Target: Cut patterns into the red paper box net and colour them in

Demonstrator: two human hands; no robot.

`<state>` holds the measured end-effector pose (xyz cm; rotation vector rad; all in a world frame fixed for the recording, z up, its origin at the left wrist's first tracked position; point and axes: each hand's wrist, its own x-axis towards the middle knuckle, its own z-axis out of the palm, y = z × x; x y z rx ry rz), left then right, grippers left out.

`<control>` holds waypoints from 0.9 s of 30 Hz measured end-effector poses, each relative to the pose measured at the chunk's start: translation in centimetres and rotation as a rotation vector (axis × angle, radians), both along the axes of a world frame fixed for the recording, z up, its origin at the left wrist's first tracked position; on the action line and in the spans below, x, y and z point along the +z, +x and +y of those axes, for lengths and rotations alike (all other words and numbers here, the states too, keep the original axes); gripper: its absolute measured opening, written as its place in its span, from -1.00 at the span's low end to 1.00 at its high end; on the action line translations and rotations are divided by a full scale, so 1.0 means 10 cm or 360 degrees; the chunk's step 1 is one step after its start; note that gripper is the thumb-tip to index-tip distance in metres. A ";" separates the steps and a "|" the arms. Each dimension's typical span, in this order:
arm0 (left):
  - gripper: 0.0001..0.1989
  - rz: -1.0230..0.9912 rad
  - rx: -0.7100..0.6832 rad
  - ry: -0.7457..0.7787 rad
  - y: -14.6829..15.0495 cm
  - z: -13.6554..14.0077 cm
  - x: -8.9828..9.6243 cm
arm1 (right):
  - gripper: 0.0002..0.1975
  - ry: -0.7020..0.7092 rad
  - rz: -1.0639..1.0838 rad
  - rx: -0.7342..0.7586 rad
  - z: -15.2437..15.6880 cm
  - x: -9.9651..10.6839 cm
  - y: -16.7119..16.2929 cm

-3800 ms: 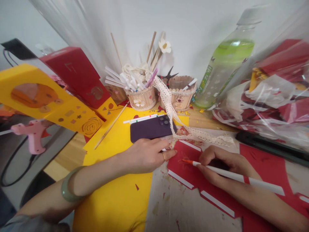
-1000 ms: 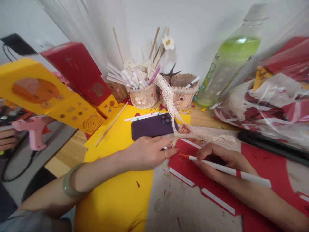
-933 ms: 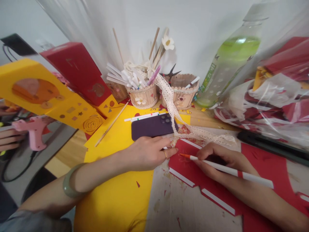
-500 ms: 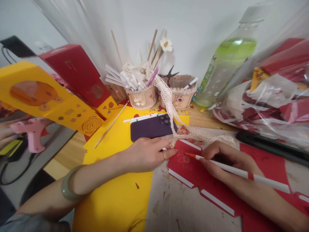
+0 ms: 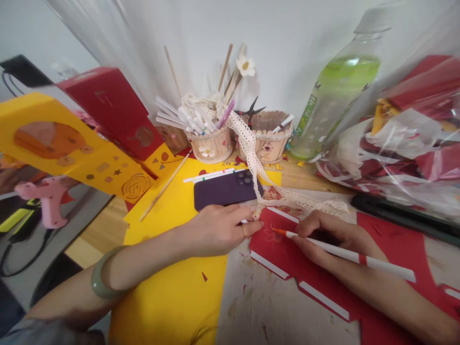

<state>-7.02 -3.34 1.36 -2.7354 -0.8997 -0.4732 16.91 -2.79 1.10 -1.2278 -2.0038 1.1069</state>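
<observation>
In the head view, my right hand [image 5: 330,235] is closed around a white marker [image 5: 359,258] with an orange tip and a red band. Its tip meets a red card [image 5: 266,242], over the faint outline of a flower. White strips run along the card's edges. My left hand [image 5: 219,227] has its bent fingers on the card's left edge, holding it against the table. A small white piece shows between those fingers; I cannot make out what it is. Just behind my left hand lies a dark purple phone [image 5: 219,189].
Wooden-slat pots [image 5: 210,146] with markers and sticks stand at the back, lace ribbon [image 5: 253,158] trailing from them. A green drink bottle [image 5: 334,100] and a plastic bag of red scraps [image 5: 406,139] stand right. Left are yellow and red boxes [image 5: 108,105] and a pink glue gun [image 5: 46,199].
My right hand and the marker have shifted slightly left across the flower outline. My left hand stays put. Another person's hand at the far left has moved back from beside the glue gun.
</observation>
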 end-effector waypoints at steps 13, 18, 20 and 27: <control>-0.70 -0.0088 -0.0008 -0.0215 -0.01 0.02 0.02 | -0.85 0.0086 0.0273 -0.0379 0.03 0.03 0.03; -0.65 -0.0249 0.0032 -0.0440 -0.08 0.07 -0.01 | -0.81 0.0211 0.0559 -0.0671 -0.02 0.14 0.03; -0.65 -0.0357 0.0071 -0.0516 -0.11 0.09 0.01 | -0.83 0.0268 0.0602 -0.0698 -0.03 0.21 0.08; -0.67 -0.0810 0.0375 -0.0672 -0.23 -0.14 0.59 | -0.90 0.0467 0.0559 -0.0737 0.07 0.75 0.35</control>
